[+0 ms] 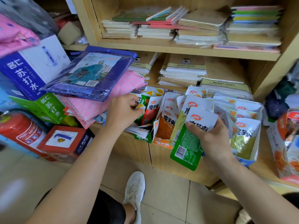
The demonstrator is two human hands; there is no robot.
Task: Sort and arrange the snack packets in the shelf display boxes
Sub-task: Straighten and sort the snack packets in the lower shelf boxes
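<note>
left hand (123, 111) reaches forward, fingers curled, pinching boxed packets (145, 101) in green display box (143, 136) on shelf (262, 168). right hand (213, 139) grips held bunch (187, 143) before boxes; long axis near upright, white tops up, barcode end down.

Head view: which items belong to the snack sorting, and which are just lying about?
Job: left hand pinching green-box packets; right hand holding green snack packets; green display box; orange display box; orange packets.
Lying about: notebook stacks; raincoat pack; fire extinguisher; soda-water cartons.
</note>
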